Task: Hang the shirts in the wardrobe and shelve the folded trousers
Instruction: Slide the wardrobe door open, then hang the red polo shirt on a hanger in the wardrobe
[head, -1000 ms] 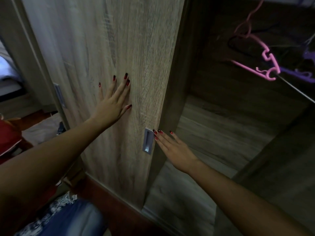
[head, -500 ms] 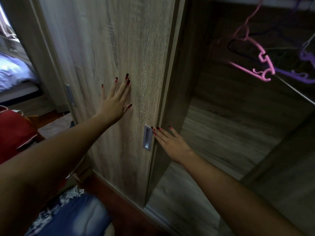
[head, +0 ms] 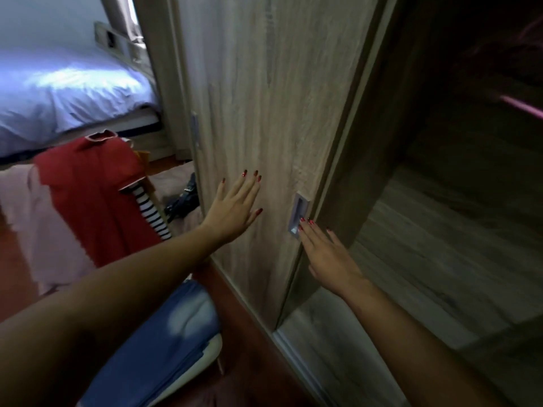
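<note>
The wooden sliding wardrobe door [head: 264, 83] stands before me. My left hand [head: 235, 210] presses flat on its face with the fingers spread. My right hand [head: 326, 254] has its straight fingertips in the recessed metal handle [head: 298, 214] at the door's right edge. The wardrobe's inside [head: 440, 230] is open and dark to the right, with a pink hanger [head: 523, 107] at the upper right. A red shirt [head: 88, 189] lies draped on the left over a pink garment [head: 26, 218], with a striped one [head: 150, 212] beside it. Folded blue trousers [head: 164, 342] lie below my left arm.
A bed with pale blue bedding [head: 64, 92] fills the upper left. A dark bag [head: 183, 201] lies on the floor near the door's left edge. The floor [head: 252, 374] is reddish wood.
The view has swung left and down, so the bed and the clothes pile now show and most hangers have left the frame. Both hands stay on the door.
</note>
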Available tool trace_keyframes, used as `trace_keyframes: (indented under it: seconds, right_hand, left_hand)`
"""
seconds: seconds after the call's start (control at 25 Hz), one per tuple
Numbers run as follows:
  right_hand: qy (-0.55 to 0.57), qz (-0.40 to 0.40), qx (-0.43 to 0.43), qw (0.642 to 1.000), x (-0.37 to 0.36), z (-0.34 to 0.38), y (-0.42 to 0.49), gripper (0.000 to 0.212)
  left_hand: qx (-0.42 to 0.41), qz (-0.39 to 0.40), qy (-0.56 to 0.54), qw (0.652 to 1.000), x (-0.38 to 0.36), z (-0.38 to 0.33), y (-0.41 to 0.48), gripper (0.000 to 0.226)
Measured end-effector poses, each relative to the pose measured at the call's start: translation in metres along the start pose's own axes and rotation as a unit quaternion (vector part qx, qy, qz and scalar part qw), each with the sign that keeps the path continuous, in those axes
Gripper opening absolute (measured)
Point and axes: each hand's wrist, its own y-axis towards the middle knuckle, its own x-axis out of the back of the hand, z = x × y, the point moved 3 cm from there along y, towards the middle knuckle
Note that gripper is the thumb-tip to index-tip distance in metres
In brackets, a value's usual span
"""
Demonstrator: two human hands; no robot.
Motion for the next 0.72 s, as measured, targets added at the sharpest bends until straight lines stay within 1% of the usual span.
trace_keyframes:
  seconds: [0.08,0.2,0.4,0.48,0.56,0.72]
  right_hand:
    - [0.020,-0.007,0.014,1.000,-0.006,0.016,0.009,0.073]
    - [0.044,-0.022,0.041,0.998,-0.007,0.048,0.035,0.072]
    - [0.119,-0.039,0.099,0.987,-0.009,0.124,0.105,0.065]
    - [0.164,-0.036,0.112,0.980,-0.011,0.153,0.137,0.062]
    - [0.194,-0.020,0.126,0.973,-0.007,0.189,0.179,0.060]
    - [0.249,-0.036,0.157,0.955,0.023,0.256,0.262,0.045]
  left_hand:
    - [0.023,0.027,0.002,0.999,-0.011,0.016,-0.029,0.066]
    - [0.077,0.036,-0.002,0.996,-0.014,0.057,-0.063,0.064]
    - [0.186,0.037,-0.030,0.981,-0.019,0.169,-0.116,0.061]
    - [0.236,0.017,-0.064,0.970,-0.022,0.212,-0.128,0.061]
    - [0.282,-0.023,-0.089,0.955,-0.023,0.268,-0.133,0.059]
    - [0.346,-0.068,-0.120,0.928,-0.015,0.379,-0.135,0.053]
